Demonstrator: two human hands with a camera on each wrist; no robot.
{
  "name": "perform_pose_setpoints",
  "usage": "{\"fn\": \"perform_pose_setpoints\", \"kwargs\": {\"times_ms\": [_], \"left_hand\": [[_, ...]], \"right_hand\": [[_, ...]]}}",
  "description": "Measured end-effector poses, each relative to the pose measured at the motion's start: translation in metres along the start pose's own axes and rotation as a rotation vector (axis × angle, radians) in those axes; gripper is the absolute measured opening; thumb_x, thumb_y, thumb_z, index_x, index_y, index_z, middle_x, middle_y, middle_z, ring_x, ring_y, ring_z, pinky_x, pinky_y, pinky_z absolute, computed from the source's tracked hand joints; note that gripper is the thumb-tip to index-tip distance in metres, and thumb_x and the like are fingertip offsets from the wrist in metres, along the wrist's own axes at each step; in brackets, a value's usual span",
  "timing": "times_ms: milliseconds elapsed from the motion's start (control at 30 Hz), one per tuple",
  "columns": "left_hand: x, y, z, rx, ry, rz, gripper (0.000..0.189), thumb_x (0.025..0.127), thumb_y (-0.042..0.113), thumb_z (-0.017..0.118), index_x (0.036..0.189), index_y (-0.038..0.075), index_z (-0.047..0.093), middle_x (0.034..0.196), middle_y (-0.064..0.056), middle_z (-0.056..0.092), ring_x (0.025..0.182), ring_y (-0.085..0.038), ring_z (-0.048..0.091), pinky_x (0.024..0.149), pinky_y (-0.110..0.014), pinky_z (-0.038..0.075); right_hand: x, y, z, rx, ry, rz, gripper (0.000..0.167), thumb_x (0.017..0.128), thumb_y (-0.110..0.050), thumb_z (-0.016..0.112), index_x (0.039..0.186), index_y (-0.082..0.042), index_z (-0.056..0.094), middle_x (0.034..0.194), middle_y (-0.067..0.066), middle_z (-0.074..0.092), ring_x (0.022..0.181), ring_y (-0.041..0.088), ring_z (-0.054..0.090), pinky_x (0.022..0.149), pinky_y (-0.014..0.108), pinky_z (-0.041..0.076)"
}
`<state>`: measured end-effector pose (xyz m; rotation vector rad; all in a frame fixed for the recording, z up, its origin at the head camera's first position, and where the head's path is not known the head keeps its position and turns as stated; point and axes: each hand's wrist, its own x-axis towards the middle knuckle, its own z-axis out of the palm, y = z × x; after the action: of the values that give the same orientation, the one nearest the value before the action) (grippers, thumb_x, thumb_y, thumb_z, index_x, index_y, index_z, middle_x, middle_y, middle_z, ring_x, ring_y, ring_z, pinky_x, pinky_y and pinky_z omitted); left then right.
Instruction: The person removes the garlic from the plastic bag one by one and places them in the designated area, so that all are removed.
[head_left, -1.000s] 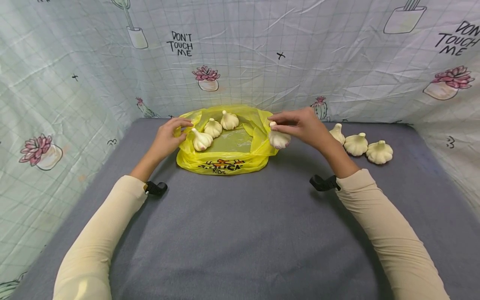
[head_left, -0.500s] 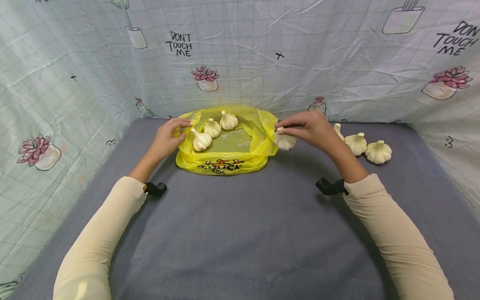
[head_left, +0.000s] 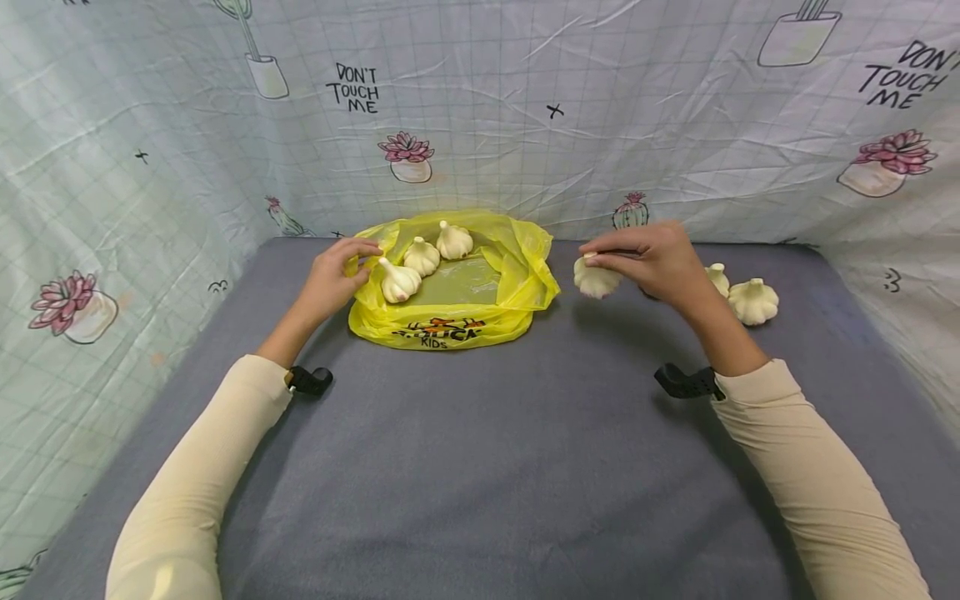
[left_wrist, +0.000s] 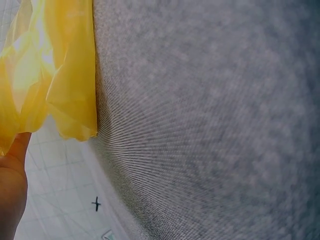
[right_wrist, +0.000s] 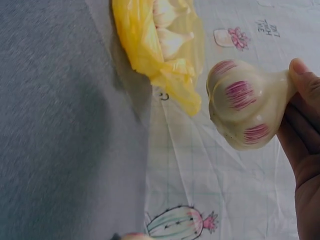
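Note:
The yellow plastic bag (head_left: pixel 371 327) stands with its mouth spread wide, and three garlic bulbs (head_left: pixel 402 283) lie inside toward its left and back. At the bag's left rim, my left hand (head_left: pixel 337 273) pinches the plastic between thumb and fingers; in the left wrist view the yellow bag (left_wrist: pixel 72 80) hides most of the fingers. My right hand (head_left: pixel 663 262) pinches a garlic bulb (head_left: pixel 596 279) by its stem, raised above the cloth to the right of the bag. The right wrist view shows purple streaks on this held garlic bulb (right_wrist: pixel 245 110).
Beyond my right hand, more garlic bulbs (head_left: pixel 753 302) sit on the grey cloth (head_left: pixel 480 450), partly hidden by the wrist. A printed curtain (head_left: pixel 495 108) hangs close behind the bag and along both sides.
My right hand has moved right, carrying the garlic bulb from the bag's right rim toward the loose bulbs. The left hand keeps its place on the bag.

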<state>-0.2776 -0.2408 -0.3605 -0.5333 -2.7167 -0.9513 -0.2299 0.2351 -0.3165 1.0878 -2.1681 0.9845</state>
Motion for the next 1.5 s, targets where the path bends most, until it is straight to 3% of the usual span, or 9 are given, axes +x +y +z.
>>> {"fn": "perform_pose_setpoints", "kwargs": {"times_ms": [167,300,533,767,1167,1400,1500], "left_hand": [[0.0,0.001,0.0,-0.009,0.005,0.004,0.032,0.096,-0.004,0.059,0.126,0.001,0.069,0.143,-0.015,0.056,0.13,-0.037,0.05,0.092,-0.052,0.041],[0.0,0.001,0.0,-0.005,0.002,0.005,0.032,0.096,-0.004,0.06,0.126,0.001,0.069,0.143,-0.015,0.056,0.13,-0.038,0.051,0.094,-0.053,0.042],[0.0,0.001,0.0,-0.005,0.004,0.005,0.032,0.096,-0.005,0.06,0.126,0.001,0.069,0.142,-0.015,0.057,0.129,-0.037,0.052,0.097,-0.054,0.041],[0.0,0.001,0.0,-0.012,0.01,0.007,0.032,0.095,-0.006,0.06,0.125,0.001,0.07,0.141,-0.015,0.057,0.13,-0.037,0.051,0.1,-0.055,0.041],[0.0,0.0,0.0,0.001,-0.003,-0.005,0.032,0.096,-0.003,0.061,0.127,0.001,0.069,0.143,-0.015,0.056,0.133,-0.038,0.049,0.101,-0.055,0.04],[0.001,0.003,-0.002,0.025,-0.01,0.011,0.035,0.096,-0.003,0.062,0.13,-0.003,0.067,0.143,-0.015,0.055,0.126,-0.037,0.052,0.087,-0.048,0.04],[0.001,0.004,-0.002,0.021,-0.011,0.016,0.033,0.095,-0.004,0.062,0.128,-0.005,0.067,0.142,-0.015,0.056,0.127,-0.037,0.052,0.089,-0.049,0.042]], "right_hand": [[-0.008,0.002,-0.007,-0.007,0.023,0.023,0.027,0.075,0.006,0.084,0.098,-0.009,0.083,0.09,0.002,0.079,0.059,-0.001,0.056,0.056,0.013,0.037],[-0.012,0.004,-0.01,-0.006,0.026,0.043,0.029,0.074,0.008,0.085,0.098,-0.008,0.083,0.09,0.003,0.079,0.065,-0.001,0.062,0.057,0.012,0.04],[-0.019,0.008,-0.015,-0.014,0.036,0.07,0.03,0.071,0.013,0.084,0.096,-0.004,0.083,0.09,0.007,0.079,0.082,-0.014,0.065,0.066,0.008,0.047],[-0.027,0.009,-0.02,-0.004,0.031,0.149,0.03,0.075,0.014,0.081,0.1,-0.003,0.082,0.093,0.011,0.078,0.085,-0.015,0.065,0.069,0.008,0.05],[-0.037,0.006,-0.027,-0.071,0.063,0.168,0.025,0.077,0.011,0.082,0.096,-0.004,0.082,0.088,0.01,0.078,0.08,-0.017,0.063,0.065,0.006,0.046],[-0.043,0.01,-0.032,-0.075,0.072,0.175,0.026,0.076,0.009,0.083,0.096,-0.007,0.083,0.086,0.007,0.078,0.069,-0.013,0.062,0.06,0.007,0.043],[-0.046,0.014,-0.036,-0.092,0.069,0.181,0.026,0.078,0.005,0.084,0.099,-0.012,0.083,0.086,0.004,0.079,0.07,-0.012,0.063,0.061,0.007,0.044]]}}
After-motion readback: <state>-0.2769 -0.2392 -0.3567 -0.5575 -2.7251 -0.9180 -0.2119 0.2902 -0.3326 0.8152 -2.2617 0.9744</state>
